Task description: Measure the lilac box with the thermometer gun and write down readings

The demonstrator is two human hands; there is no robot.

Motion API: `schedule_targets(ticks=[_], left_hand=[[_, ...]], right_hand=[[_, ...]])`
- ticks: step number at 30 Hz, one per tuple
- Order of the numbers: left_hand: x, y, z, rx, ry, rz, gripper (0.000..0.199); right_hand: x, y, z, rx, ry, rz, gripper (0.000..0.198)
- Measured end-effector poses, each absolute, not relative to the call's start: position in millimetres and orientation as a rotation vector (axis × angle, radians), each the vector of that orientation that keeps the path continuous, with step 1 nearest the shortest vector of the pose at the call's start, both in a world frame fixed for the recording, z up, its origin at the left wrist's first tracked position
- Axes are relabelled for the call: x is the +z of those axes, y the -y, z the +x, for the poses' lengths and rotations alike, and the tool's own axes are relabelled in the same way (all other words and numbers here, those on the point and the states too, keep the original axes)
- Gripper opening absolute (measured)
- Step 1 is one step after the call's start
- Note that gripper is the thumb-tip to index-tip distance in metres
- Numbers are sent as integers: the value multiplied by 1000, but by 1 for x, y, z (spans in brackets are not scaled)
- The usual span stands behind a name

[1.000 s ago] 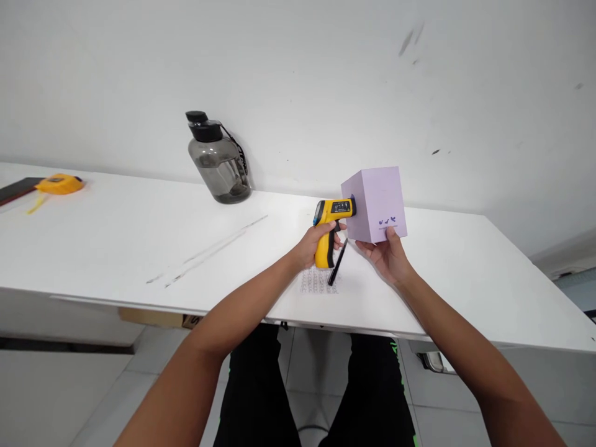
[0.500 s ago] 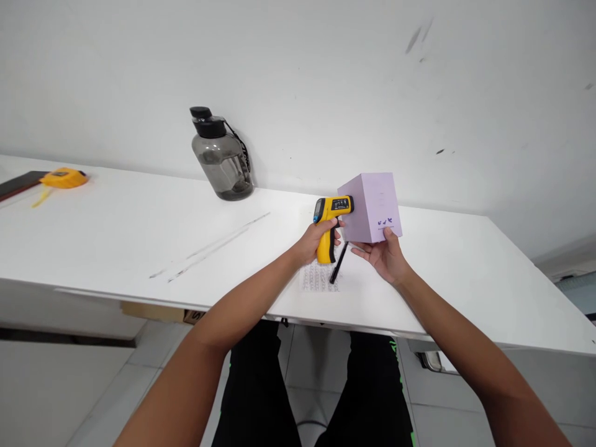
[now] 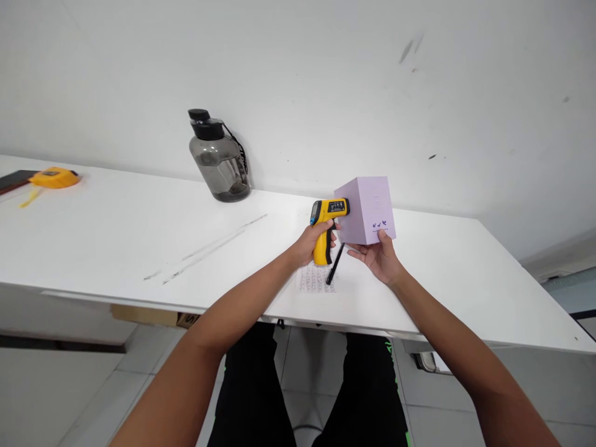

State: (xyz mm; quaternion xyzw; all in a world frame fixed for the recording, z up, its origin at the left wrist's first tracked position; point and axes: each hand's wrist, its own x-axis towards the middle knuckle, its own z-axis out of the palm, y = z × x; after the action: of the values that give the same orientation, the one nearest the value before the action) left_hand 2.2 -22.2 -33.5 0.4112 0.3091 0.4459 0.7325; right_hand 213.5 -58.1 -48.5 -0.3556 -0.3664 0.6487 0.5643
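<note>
My left hand (image 3: pixel 308 243) is wrapped round the handle of a yellow and black infrared thermometer gun (image 3: pixel 322 247). The gun's nose points right, at or against the left face of a lilac box (image 3: pixel 378 208); whether they touch I cannot tell. Gripping that box by its lower edge is my right hand (image 3: pixel 382 257), thumb on the front face near some dark marks and the other fingers underneath. Below the hands a black pen (image 3: pixel 334 266) lies across a sheet of paper (image 3: pixel 313 280) covered in rows of writing, its upper part hidden by my left hand and the gun.
A grey see-through bottle (image 3: pixel 218 160) with a black cap stands against the wall. On the far left, a yellow tape measure (image 3: pixel 56 177) sits beside a dark flat object (image 3: pixel 16 180). The white table (image 3: pixel 93 236) bears dark streaks; its front edge runs above my legs.
The whole view has shifted slightly, so everything appears a little further left. Both hands keep their hold, with the gun and box in the same relation.
</note>
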Motion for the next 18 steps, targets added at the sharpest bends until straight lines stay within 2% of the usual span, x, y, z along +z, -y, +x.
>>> schedule_targets(ticks=[18], left_hand=[[-32,24,4,981,-684,905,45]], right_hand=[[-51,57,215,1508,881,-851,61]])
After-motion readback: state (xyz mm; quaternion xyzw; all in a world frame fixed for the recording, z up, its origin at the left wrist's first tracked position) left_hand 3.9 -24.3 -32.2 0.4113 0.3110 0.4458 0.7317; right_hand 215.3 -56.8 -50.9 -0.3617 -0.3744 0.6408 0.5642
